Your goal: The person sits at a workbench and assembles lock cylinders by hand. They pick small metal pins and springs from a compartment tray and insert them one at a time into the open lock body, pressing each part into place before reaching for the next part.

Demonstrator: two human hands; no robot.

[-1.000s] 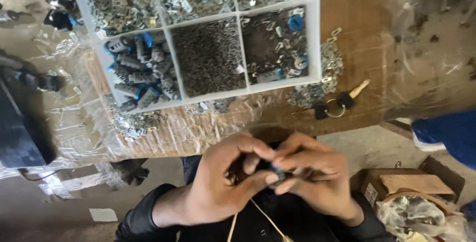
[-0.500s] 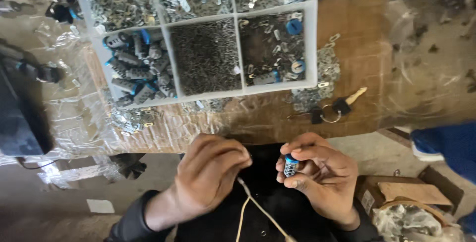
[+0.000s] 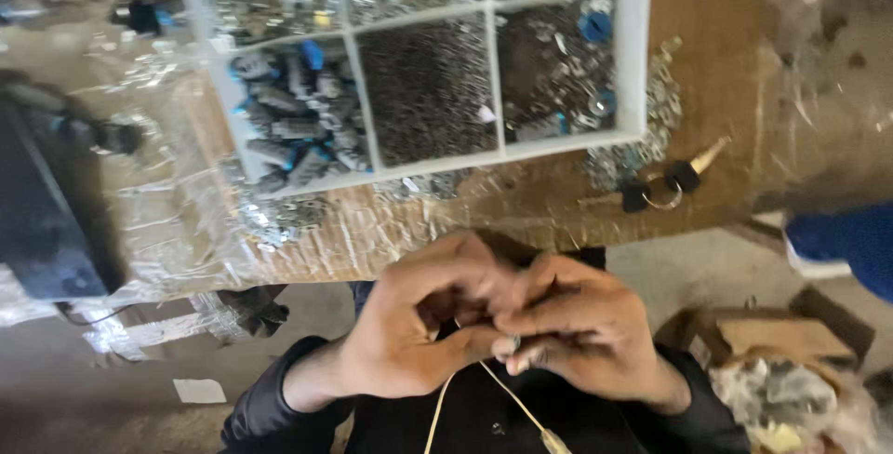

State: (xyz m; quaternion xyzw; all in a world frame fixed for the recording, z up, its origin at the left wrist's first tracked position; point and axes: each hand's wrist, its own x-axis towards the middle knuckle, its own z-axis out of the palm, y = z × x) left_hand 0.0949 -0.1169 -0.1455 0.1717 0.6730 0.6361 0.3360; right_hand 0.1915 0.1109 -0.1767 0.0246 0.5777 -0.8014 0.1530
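Pressing together below the near edge of the white tray (image 3: 642, 63), the left hand (image 3: 419, 333) and right hand (image 3: 586, 333) meet fingertip to fingertip over the person's lap. Both pinch narrowly on a small metal part (image 3: 513, 342) at the joint between them, too small to tell which way it points. From that pinch a pale cord (image 3: 502, 393) runs down and away from the tray, its long axis slanting toward the body. A set of keys (image 3: 665, 184) lies just right of the tray.
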